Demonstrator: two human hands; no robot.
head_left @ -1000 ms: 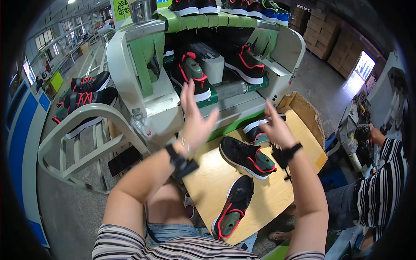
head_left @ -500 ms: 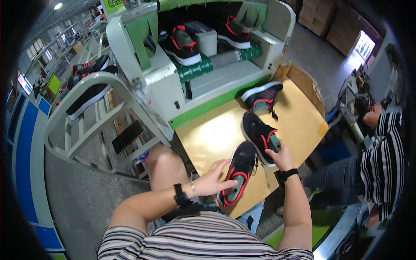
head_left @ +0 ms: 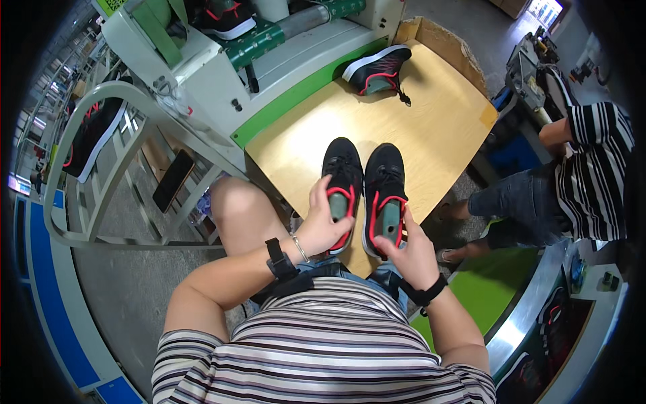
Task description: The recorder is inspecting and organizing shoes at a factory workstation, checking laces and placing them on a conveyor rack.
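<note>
Two black sneakers with red collar trim lie side by side on the wooden board [head_left: 437,128], toes away from me, each with a green last inside. My left hand [head_left: 321,225] is closed around the heel part of the left sneaker [head_left: 342,160]. The right sneaker [head_left: 385,165] is in my right hand [head_left: 414,252], thumb at the heel and fingers along its outer side. Farther back, a third sneaker [head_left: 378,73] rests on its side with laces hanging loose.
Beyond the board stands a white and green machine [head_left: 269,101] with a green roller belt [head_left: 256,46] carrying another sneaker [head_left: 225,20]. A metal rack [head_left: 101,232] holding a phone [head_left: 173,180] is at left. A co-worker in a striped shirt [head_left: 592,175] stands at right.
The two sneakers have gone from staggered and angled to parallel and level, closer to me. My left hand has closed on the left one. My view has shifted down and right.
</note>
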